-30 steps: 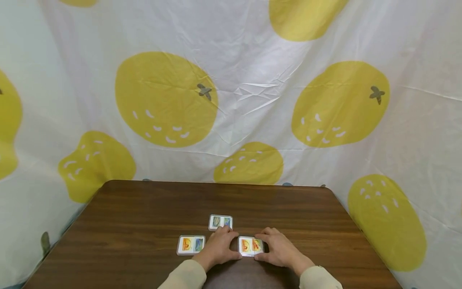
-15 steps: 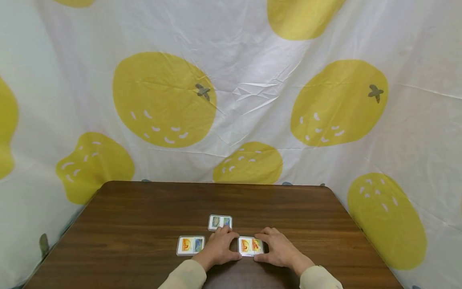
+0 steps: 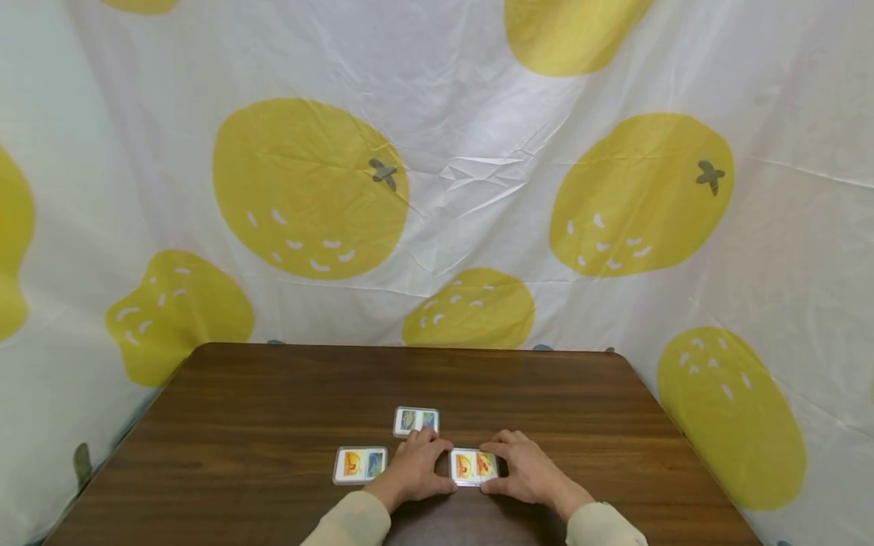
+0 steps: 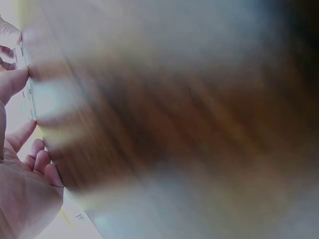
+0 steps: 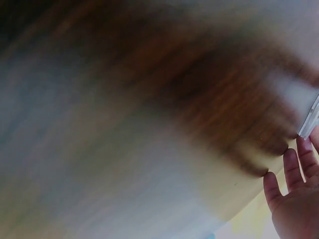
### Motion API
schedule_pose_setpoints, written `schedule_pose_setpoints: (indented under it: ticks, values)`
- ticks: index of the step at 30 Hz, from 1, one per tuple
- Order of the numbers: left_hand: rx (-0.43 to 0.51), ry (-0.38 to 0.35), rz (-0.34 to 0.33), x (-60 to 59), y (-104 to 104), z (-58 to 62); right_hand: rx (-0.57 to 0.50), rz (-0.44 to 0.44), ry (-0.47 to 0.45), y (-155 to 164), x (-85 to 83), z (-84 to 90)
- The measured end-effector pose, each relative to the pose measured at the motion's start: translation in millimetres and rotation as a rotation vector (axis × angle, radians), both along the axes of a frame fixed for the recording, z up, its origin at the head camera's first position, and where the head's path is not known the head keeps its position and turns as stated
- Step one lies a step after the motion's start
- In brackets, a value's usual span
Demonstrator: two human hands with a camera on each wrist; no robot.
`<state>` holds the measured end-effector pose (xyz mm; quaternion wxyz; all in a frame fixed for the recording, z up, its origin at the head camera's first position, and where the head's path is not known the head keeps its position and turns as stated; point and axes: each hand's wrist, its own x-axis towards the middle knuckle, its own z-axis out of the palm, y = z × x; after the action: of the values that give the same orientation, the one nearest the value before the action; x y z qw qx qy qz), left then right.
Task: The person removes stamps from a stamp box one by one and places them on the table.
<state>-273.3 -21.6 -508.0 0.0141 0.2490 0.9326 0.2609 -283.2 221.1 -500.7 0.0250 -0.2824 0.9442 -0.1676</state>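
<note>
Fingers [image 3: 437, 447] of both hands are pinching the card stack [image 3: 474, 465] between them. I'm seeing no shift vs 1 s ago, so they're just squaring it.

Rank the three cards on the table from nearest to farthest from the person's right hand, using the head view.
1. Orange card, held at the right hand.
2. Green-blue card, farther back, left.
3. Orange-blue card, far left, beyond the left hand.

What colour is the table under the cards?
Dark brown wood grain table, clearest in the head view.
</note>
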Motion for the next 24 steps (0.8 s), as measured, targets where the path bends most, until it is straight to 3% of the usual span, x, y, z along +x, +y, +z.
schedule_pose_setpoints:
  ticks: [7,24]
  values:
    - [0.038,-0.011,0.004,-0.3,0.9,-1.8,-0.074,-0.003,-0.031,-0.3,-0.1,0.9]
    - [0.031,-0.004,0.015,-1.4,1.2,-2.8,-0.037,0.003,-0.031,-1.1,1.0,0.2]
